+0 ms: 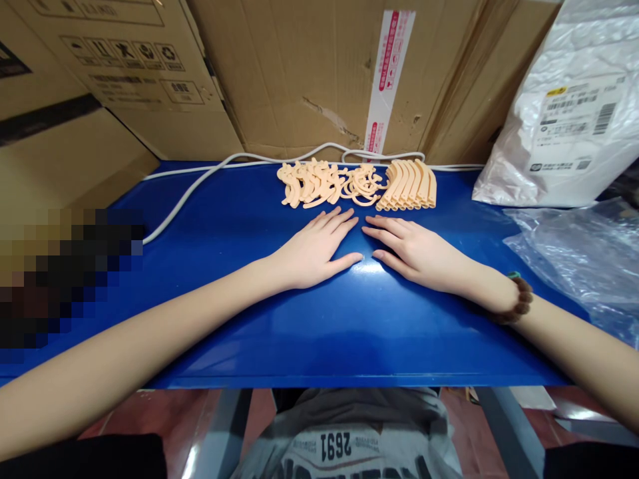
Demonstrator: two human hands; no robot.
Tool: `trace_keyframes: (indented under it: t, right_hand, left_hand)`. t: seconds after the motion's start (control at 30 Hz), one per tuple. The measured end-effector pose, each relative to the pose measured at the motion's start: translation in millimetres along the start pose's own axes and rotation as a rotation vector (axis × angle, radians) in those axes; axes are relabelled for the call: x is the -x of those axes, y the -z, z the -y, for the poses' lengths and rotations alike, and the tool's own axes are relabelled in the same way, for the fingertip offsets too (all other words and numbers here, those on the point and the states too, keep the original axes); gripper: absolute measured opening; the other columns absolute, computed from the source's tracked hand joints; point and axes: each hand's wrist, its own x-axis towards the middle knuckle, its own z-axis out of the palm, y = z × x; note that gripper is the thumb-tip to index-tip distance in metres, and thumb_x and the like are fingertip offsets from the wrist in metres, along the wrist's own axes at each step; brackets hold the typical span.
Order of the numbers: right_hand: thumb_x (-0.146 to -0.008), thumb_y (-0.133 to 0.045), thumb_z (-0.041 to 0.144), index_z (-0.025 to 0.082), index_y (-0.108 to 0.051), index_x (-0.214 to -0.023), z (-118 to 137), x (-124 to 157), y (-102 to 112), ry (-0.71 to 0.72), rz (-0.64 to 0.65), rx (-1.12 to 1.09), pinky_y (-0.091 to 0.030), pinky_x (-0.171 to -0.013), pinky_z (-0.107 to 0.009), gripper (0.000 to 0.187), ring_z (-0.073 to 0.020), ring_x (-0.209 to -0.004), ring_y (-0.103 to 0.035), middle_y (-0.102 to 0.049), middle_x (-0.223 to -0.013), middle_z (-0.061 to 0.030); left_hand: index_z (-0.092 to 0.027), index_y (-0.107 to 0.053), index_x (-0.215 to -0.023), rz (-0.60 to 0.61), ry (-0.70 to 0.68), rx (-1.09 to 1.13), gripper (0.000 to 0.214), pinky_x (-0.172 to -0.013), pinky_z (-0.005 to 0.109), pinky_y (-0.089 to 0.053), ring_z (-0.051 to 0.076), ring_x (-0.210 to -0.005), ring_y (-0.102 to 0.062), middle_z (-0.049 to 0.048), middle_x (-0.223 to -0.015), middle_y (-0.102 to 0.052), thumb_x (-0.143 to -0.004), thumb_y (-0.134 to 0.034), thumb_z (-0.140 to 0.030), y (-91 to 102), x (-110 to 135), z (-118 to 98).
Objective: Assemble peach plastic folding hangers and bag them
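Note:
My left hand (319, 249) lies flat on the blue table (319, 339), fingers stretched out and holding nothing. Opposite it, my right hand (417, 249) rests palm down with its fingers apart, also holding nothing. Just beyond the fingertips is a loose pile of peach curved plastic pieces (310, 183). Thinner ring-like peach pieces (363, 185) lie in the middle. To the right, several peach curved tubes (408, 186) are lined up side by side, their hollow ends facing me. Neither hand appears to touch the pieces.
Large cardboard boxes (309, 73) stand along the back and left. A white cable (200, 174) runs across the table behind the pieces. At the right are a white plastic parcel (559, 126) and clear plastic wrap (579, 253). The left edge is blurred by pixel blocks.

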Motion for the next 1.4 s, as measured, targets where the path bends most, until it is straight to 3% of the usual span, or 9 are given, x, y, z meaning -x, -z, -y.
trace_keyframes:
  t: [0.7,0.83,0.93,1.07,1.13,1.2,1.4]
  right_hand:
    - [-0.104,-0.04,0.038,0.006,-0.054,-0.141,-0.2,0.5,1.9,0.008,0.019,0.029,-0.045,-0.111,-0.053,0.051,-0.0336,-0.134,-0.054,-0.051,-0.149,-0.0225]
    - [-0.103,-0.041,0.039,0.012,-0.057,-0.139,0.1,0.9,2.9,0.003,-0.001,0.003,-0.047,-0.108,-0.051,0.048,-0.0317,-0.13,-0.057,-0.054,-0.147,-0.019]
    - [-0.103,-0.042,0.038,0.016,-0.062,-0.13,-1.0,0.5,7.4,-0.023,-0.06,-0.052,-0.052,-0.1,-0.046,0.04,-0.0281,-0.118,-0.064,-0.066,-0.132,-0.0144]
    - [-0.102,-0.045,0.037,0.02,-0.068,-0.111,-15.4,0.1,21.8,-0.237,-0.323,-0.07,-0.055,-0.087,-0.041,0.031,-0.0257,-0.097,-0.07,-0.074,-0.105,-0.0097]
    - [-0.099,-0.048,0.037,0.02,-0.066,-0.114,-31.6,0.7,31.5,-0.402,-0.467,-0.081,-0.055,-0.08,-0.041,0.029,-0.025,-0.085,-0.07,-0.074,-0.094,-0.0078]
    - [-0.095,-0.053,0.035,0.019,-0.063,-0.121,-53.3,1.5,40.4,-0.562,-0.531,-0.095,-0.054,-0.077,-0.041,0.032,-0.0249,-0.079,-0.068,-0.072,-0.088,-0.0069]
    - [-0.089,-0.06,0.041,0.011,-0.057,-0.131,-121.2,-4.9,41.4,-0.957,-0.348,-0.142,-0.053,-0.076,-0.042,0.051,-0.028,-0.083,-0.068,-0.071,-0.086,-0.0107]
  left_hand:
    - [-0.008,-0.031,-0.156,0.003,-0.007,-0.004,0.076,-0.127,0.047,-0.016,0.029,-0.155,-0.02,0.015,-0.166,-0.026,-0.101,-0.033,-0.061,-0.4,-0.3,1.4]
    - [-0.009,-0.037,-0.154,-0.02,-0.019,-0.013,0.072,-0.126,0.048,-0.021,0.031,-0.153,-0.026,0.0164,-0.163,-0.031,-0.102,-0.036,-0.058,0.5,1.5,-1.5]
    - [-0.01,-0.047,-0.146,-0.102,-0.032,-0.057,0.063,-0.125,0.049,-0.024,0.033,-0.152,-0.025,0.0173,-0.162,-0.033,-0.101,-0.041,-0.053,1.5,3.6,-5.2]
    - [-0.01,-0.051,-0.142,-0.131,-0.036,-0.073,0.056,-0.123,0.048,-0.027,0.033,-0.15,-0.03,0.0183,-0.159,-0.038,-0.102,-0.043,-0.048,1.3,4.5,-6.8]
    - [-0.01,-0.049,-0.144,-0.094,-0.035,-0.041,0.056,-0.121,0.045,-0.032,0.032,-0.146,-0.038,0.0178,-0.156,-0.042,-0.103,-0.042,-0.048,0.6,4.1,-6.0]
    - [-0.01,-0.049,-0.145,-0.082,-0.035,-0.033,0.057,-0.12,0.044,-0.034,0.032,-0.143,-0.042,0.0176,-0.155,-0.044,-0.103,-0.043,-0.047,-0.1,3.5,-5.1]
    - [-0.01,-0.049,-0.144,-0.088,-0.039,-0.05,0.056,-0.12,0.045,-0.033,0.032,-0.143,-0.042,0.0173,-0.155,-0.044,-0.103,-0.044,-0.046,-1.0,3.0,-4.4]
